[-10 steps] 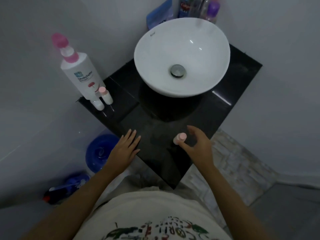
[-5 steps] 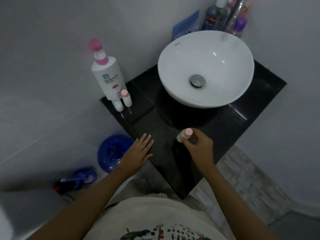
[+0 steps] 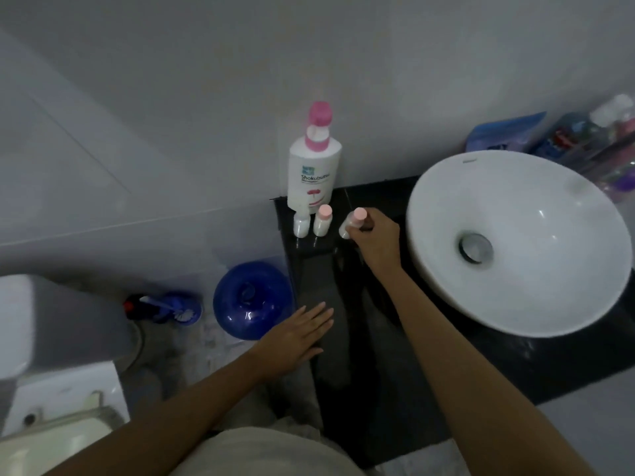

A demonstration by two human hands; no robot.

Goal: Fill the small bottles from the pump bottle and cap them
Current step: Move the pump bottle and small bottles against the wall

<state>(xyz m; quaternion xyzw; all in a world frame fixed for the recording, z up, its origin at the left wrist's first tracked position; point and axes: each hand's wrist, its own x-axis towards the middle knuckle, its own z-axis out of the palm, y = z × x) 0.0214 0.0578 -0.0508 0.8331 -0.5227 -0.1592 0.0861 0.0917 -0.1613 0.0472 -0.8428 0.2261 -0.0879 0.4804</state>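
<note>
A: Where's the right hand (image 3: 376, 240)?

B: At about twelve o'clock from the person's body, out over the black surface (image 3: 385, 372). Its fingers (image 3: 357, 231) are closed round a small bottle with a pink cap (image 3: 354, 219), which leans a little to the left.

A: Is that bottle standing on the surface?

B: I cannot tell; its base is close to the surface, but contact is not clear.

A: And the other small ones?

B: Just to its nine o'clock stands a second capped small bottle (image 3: 323, 220), upright. Beside that, again at nine o'clock, is a small bottle with no pink cap (image 3: 301, 226). Both sit right in front of the pump bottle (image 3: 311, 170), white with a pink pump head, which stands at the back left corner against the wall.

A: The left hand (image 3: 295, 338)?

B: Flat, fingers stretched out and together, holding nothing, resting at the near left edge of the surface.

A: Anything else about?

B: A white basin (image 3: 515, 242) at three o'clock from the right hand, and a blue round container (image 3: 252, 300) on the floor at nine o'clock from the surface.
</note>
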